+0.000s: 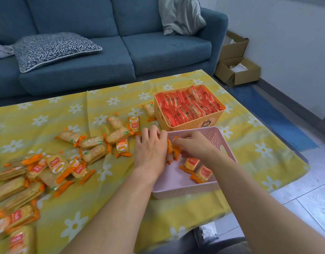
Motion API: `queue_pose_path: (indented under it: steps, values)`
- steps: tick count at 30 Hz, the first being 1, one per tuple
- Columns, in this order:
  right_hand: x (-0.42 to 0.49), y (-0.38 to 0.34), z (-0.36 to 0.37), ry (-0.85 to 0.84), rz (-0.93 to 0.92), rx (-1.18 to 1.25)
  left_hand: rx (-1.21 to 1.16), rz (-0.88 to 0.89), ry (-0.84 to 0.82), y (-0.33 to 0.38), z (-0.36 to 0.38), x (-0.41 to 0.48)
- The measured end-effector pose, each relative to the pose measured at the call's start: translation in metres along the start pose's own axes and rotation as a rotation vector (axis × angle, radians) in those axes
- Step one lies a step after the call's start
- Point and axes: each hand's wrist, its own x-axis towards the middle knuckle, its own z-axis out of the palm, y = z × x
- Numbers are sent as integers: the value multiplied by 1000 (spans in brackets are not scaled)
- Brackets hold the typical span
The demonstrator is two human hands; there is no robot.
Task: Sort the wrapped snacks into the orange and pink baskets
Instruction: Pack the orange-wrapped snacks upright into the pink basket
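Head view: table draped in a yellow daisy cloth, blue sofa beyond its far edge. Near the far right corner, an orange basket packed with red-wrapped snacks. Just in front of it, touching or nearly so, a pink basket by the right edge, holding two orange-wrapped snacks toward its near side. Left hand over the pink basket's left rim, right hand inside it; both grips closed together on a small bunch of orange-wrapped packets held between them. Loose orange-wrapped snacks strewn over the middle of the table, a thicker heap by the left edge, one single packet just left of the orange basket.
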Motion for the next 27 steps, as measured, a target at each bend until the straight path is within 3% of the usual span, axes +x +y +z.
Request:
queue_pose_path:
  steps: [2, 4, 5, 7, 9, 13, 16, 20, 24, 27]
  values:
    - [-1, 1, -5, -31, 38, 230, -15, -49, 21, 0, 1, 0]
    - [1, 8, -13, 16, 78, 313, -14, -81, 28, 2, 4, 0]
    - [5, 13, -19, 88, 52, 202, -8, -87, 26, 4, 6, -1]
    - [10, 26, -29, 197, -66, -270, -1, -105, 6, 6, 9, 0]
    - [8, 35, -26, 178, -88, -644, -2, -138, -2, 5, 10, 2]
    - [6, 44, -8, 112, 8, -948, -22, -160, -48, 7, 8, 1]
    - [13, 46, -6, 121, -10, -928, -58, -89, -38, 12, 2, 4]
    - [15, 49, -12, 100, -34, -814, -132, 133, 66, 23, -4, 6]
    - [16, 44, -28, 170, -192, -694, -150, 94, -11, 21, 5, 4]
    - [13, 36, -35, 274, -365, -553, -184, 52, 25, 18, 10, 6]
